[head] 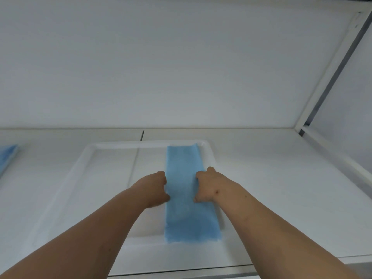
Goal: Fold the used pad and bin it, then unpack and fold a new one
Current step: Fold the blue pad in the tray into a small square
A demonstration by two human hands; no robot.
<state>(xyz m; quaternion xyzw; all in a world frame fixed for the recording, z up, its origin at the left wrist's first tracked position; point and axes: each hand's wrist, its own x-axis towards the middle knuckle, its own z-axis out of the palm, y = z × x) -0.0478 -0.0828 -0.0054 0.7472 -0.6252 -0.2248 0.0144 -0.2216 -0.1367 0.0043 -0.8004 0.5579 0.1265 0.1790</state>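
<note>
A blue pad lies folded into a long narrow strip along the right side of a white tray, running from the far rim to the near rim. My left hand rests at the strip's left edge with fingers curled onto it. My right hand is at the strip's right edge, fingers curled over that edge. Both hands are at the strip's middle. Whether the fingers pinch the pad or only press it is hidden.
The tray sits on a white counter against a white wall. More blue material lies at the far left edge of the view. A metal-framed panel rises at the right. The counter's front edge runs just below the tray.
</note>
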